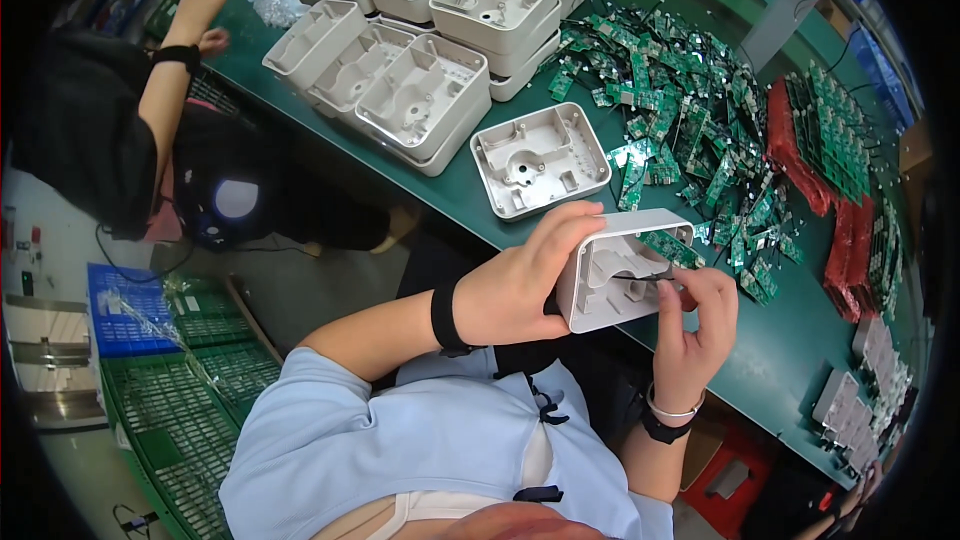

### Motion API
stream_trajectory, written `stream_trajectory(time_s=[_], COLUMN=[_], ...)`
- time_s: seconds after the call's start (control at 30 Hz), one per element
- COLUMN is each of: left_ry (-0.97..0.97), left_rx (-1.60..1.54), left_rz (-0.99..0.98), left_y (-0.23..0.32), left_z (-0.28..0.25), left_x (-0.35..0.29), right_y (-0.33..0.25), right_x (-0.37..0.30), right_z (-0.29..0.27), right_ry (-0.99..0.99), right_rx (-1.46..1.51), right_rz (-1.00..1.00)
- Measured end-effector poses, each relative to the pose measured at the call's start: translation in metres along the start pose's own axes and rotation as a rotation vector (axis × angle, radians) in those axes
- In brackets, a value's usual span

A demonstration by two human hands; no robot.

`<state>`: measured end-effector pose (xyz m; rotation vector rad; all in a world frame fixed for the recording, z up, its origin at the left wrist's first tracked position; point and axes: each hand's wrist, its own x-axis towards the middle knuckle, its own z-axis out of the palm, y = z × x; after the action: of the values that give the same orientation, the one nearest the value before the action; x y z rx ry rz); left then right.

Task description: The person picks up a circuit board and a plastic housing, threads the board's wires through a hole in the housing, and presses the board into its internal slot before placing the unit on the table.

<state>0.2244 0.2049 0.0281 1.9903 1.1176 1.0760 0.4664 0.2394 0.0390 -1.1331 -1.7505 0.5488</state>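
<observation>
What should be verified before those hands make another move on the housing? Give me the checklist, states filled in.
1. Left grip on the pale housing: ok, thumb and fingers hold its outside.
2. Open side reachable: ok, right grip is at it.
3. Thin black piece held at the right fingertips: ok; wire or tool, cannot tell.
4. Green board fully seated: cannot tell; it lies slanted near the right rim.
5. Another housing nearby: ok, open side up on the table.
</observation>
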Motion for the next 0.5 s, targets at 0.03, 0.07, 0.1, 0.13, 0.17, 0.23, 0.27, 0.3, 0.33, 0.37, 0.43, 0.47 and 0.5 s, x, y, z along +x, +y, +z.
stream_trajectory(time_s=[0.03,0.07,0.1,0.13,0.17,0.23,0.27,0.3,0.33,0.37,0.43,0.47,0.5], left_ry=[-0.008,-0.017,-0.028,-0.04,-0.017,-0.008,-0.008,-0.008,-0.006,-0.011,-0.014,-0.014,-0.015], left_rx=[-0.001,-0.005,-0.016,-0.042,-0.019,-0.025,-0.028,-0.03,-0.029,-0.034,-0.037,-0.037,-0.037], left_rz=[-0.008,-0.015,-0.021,-0.013,-0.021,-0.016,-0.025,-0.034,-0.044,-0.043,-0.071,-0.087,-0.089], left_y=[-0.001,-0.001,0.0,0.001,0.002,0.001,0.0,0.0,0.001,0.001,0.001,0.001,0.001], left_z=[-0.001,-0.002,-0.001,-0.002,-0.005,-0.004,-0.006,-0.007,-0.005,-0.004,-0.004,-0.005,-0.005], left_x=[0.002,0.003,0.004,0.004,0.003,0.003,0.003,0.003,0.004,0.005,0.005,0.005,0.005], right_y=[0.003,0.004,0.003,0.001,-0.002,0.0,0.004,0.008,0.01,0.011,0.009,0.008,0.007], right_x=[0.002,0.003,0.005,0.008,0.012,0.016,0.016,0.016,0.016,0.018,0.024,0.026,0.027], right_z=[-0.003,-0.005,-0.008,-0.008,-0.007,-0.011,-0.01,-0.01,-0.013,-0.014,-0.02,-0.023,-0.027], right_ry=[-0.018,-0.036,-0.033,-0.043,-0.053,-0.058,-0.047,-0.039,-0.031,-0.03,-0.055,-0.068,-0.069], right_rx=[-0.03,-0.063,-0.088,-0.098,-0.11,-0.153,-0.202,-0.248,-0.293,-0.297,-0.39,-0.434,-0.432], right_rz=[-0.045,-0.088,-0.075,-0.103,-0.129,-0.141,-0.161,-0.182,-0.204,-0.199,-0.354,-0.432,-0.431])
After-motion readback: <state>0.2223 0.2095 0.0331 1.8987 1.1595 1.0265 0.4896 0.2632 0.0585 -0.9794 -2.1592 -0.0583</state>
